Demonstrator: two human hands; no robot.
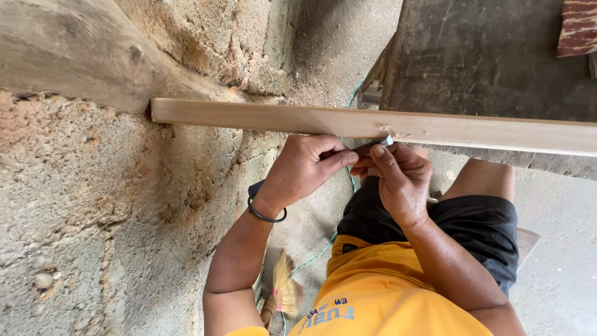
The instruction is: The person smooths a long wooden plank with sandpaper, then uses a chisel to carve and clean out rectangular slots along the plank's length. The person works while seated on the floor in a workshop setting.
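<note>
Wooden slat (261, 117) sits butted against the rough block wall (93, 205) so it can't slide, while both hands, left hand (305, 168) and right hand (398, 177), pinch a small metal blade (373, 146) tight against its edge.

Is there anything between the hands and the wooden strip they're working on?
Nothing visible stands between. The left hand and right hand meet just under the wooden strip, together pinching a small dark tool whose tip touches the strip's lower edge. One end of the strip butts against the rough wall.
</note>
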